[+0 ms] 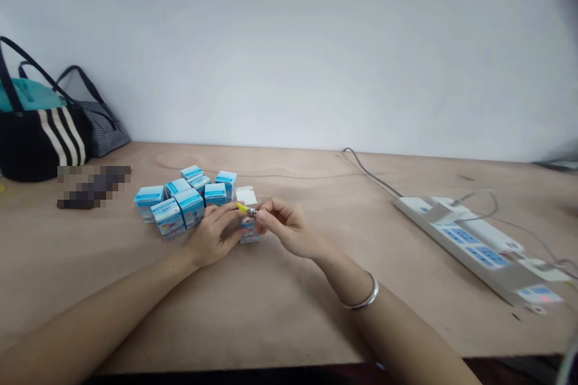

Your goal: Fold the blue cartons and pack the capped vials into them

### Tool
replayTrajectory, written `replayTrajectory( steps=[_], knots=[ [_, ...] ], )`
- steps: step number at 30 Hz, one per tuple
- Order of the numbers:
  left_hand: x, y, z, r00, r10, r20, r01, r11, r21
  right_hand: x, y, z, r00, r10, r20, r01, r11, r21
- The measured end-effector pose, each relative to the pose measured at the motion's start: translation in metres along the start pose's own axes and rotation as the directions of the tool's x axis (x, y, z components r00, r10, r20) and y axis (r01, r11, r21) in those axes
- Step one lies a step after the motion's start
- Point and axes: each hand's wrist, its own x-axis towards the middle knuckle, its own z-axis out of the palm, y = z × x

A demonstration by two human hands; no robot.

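My left hand (214,234) and my right hand (286,227) meet over the wooden table, both pinching a small yellow-and-metal part (247,210). Its yellow end points toward my left fingers, and its metal end sits at my right fingertips. Directly below stands a small blue-and-white carton (249,232), partly hidden by my hands. Just behind it is a white carton (246,195). Several similar cartons (180,204) are bunched beside my left hand.
A black bag with white stripes (38,144) and a grey striped bag (102,129) stand by the wall at back left. A blurred dark object (93,187) lies near them. A white power strip (469,240) with cables lies at right.
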Motion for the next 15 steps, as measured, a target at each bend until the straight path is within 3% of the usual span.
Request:
replayTrajectory(
  steps=[8,15],
  knots=[
    [0.001,0.003,-0.001,1.0,0.001,-0.002,-0.001,1.0,0.014,0.007,0.009,0.003,0.98,0.003,-0.198,-0.035,0.986,-0.162],
    [0.001,0.004,-0.002,1.0,0.004,-0.007,-0.004,1.0,0.029,0.01,0.015,-0.01,0.904,0.072,-0.422,-0.178,0.96,-0.218]
  ],
)
